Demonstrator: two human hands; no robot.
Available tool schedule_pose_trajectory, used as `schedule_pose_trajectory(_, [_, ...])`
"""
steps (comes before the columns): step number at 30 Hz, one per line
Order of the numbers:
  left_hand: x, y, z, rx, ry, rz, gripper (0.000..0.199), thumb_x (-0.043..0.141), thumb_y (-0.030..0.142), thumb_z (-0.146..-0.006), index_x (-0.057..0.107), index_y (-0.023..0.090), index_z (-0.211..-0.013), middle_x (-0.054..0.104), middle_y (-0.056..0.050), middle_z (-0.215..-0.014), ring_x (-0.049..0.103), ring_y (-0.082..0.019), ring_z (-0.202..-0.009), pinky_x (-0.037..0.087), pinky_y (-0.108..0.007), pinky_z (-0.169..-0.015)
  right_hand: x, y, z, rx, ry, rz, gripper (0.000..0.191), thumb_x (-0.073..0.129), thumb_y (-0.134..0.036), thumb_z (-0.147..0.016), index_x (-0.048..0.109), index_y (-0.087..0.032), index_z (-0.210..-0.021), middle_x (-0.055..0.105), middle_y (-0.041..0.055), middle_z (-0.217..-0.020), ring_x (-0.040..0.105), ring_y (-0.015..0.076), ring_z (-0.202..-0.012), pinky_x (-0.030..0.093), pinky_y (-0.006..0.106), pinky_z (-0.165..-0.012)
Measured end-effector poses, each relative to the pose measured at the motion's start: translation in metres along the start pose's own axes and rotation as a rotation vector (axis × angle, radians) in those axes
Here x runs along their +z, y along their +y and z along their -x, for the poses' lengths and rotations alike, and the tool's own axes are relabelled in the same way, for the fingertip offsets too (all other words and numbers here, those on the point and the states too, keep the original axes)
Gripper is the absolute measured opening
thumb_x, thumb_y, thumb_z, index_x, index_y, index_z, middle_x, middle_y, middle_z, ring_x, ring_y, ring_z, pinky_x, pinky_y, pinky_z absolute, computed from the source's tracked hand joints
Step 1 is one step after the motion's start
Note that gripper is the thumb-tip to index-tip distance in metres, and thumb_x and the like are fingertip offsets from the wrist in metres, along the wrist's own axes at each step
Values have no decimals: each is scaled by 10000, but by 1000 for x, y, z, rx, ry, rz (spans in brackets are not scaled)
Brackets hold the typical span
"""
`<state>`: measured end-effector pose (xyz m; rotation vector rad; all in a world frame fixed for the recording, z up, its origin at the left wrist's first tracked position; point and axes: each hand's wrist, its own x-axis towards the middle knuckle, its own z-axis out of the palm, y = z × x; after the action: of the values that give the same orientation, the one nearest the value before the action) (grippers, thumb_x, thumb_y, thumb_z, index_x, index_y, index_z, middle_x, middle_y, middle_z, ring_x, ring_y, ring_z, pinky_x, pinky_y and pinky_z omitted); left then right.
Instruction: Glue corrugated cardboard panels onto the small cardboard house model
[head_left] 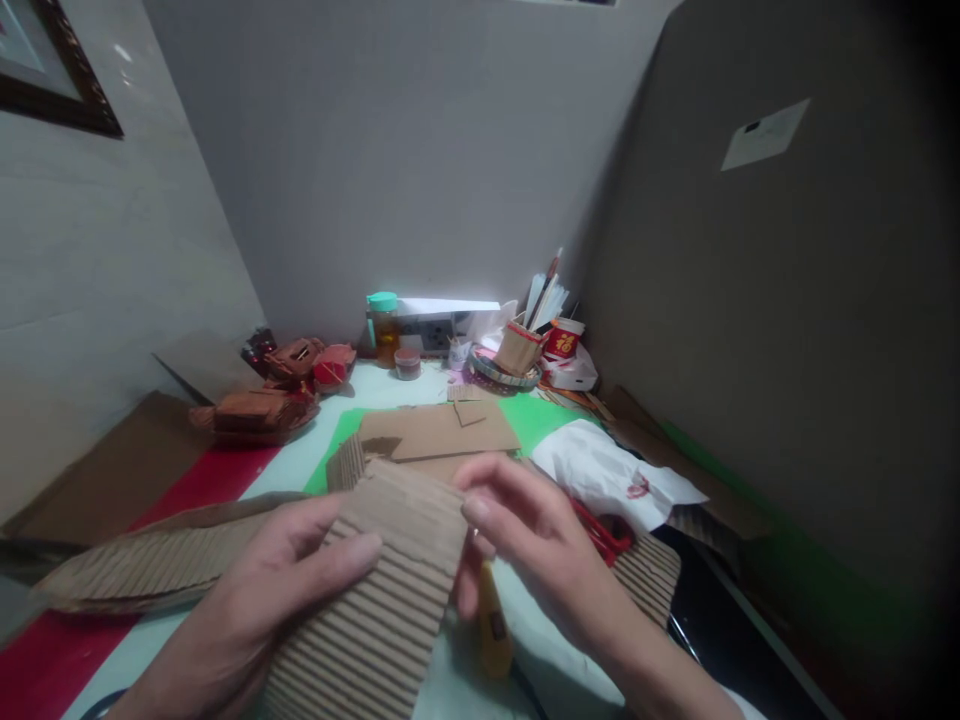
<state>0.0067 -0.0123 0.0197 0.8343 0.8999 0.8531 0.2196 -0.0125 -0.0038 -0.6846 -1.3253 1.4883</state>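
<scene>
Both hands hold a corrugated cardboard strip (382, 600) low over the table (390, 385): the left hand (255, 590) has its grip closed on the left edge, the right hand (525, 545) pinches the top right corner. A yellow glue bottle (493, 630) lies beneath.

The corrugated cardboard strip (375, 610) is light brown with a pattern of parallel ridges. The flat cardboard sheet (439, 430) is plain tan. The mat (536, 415) beneath it is bright green. The table strip (214, 475) is red. The bottle (384, 325) has a teal cap and amber contents. The paper cup (562, 340) is red and white. The crumpled paper (607, 470) is white with a red mark.
</scene>
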Motion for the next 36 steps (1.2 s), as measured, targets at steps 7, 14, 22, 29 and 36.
schedule_pose_trajectory(7, [-1,3,-4,203,47,-409,238,822,413,-743,837,264,-928,800,-17,-834,713,-198,-766,549,-198,-666,5,-10,10,-818,104,1084,329,503,37,-876,640,-111,-1136,663,115,-982,546,215,-855,487,357,-736])
schedule_pose_trajectory(14, [1,6,-2,309,122,-581,190,801,449,-726,848,354,-883,789,27,-784,717,-181,-743,546,-180,-698,15,-22,16,-518,-37,990,183,597,-119,-974,688,-72,-1125,681,121,-1005,622,204,-900,554,322,-791])
schedule_pose_trajectory(22, [3,-6,0,386,195,-651,184,784,541,-715,843,398,-816,774,47,-711,703,-197,-693,554,-196,-637,13,-21,13,-532,1,951,130,582,-103,-980,707,-123,-1006,698,107,-946,642,197,-849,561,305,-745])
schedule_pose_trajectory(29, [8,-7,0,485,193,-756,35,790,480,-727,813,453,-728,781,111,-746,703,-163,-746,529,-135,-708,11,-6,14,-715,55,1091,170,556,-20,-926,671,-104,-1019,682,108,-896,571,205,-784,496,350,-681])
schedule_pose_trajectory(36, [9,-9,-1,469,261,-769,121,784,548,-719,826,442,-763,789,90,-731,715,-176,-724,541,-163,-712,8,3,16,-765,85,1159,199,540,-9,-917,636,-114,-1056,657,92,-896,530,209,-779,435,364,-679])
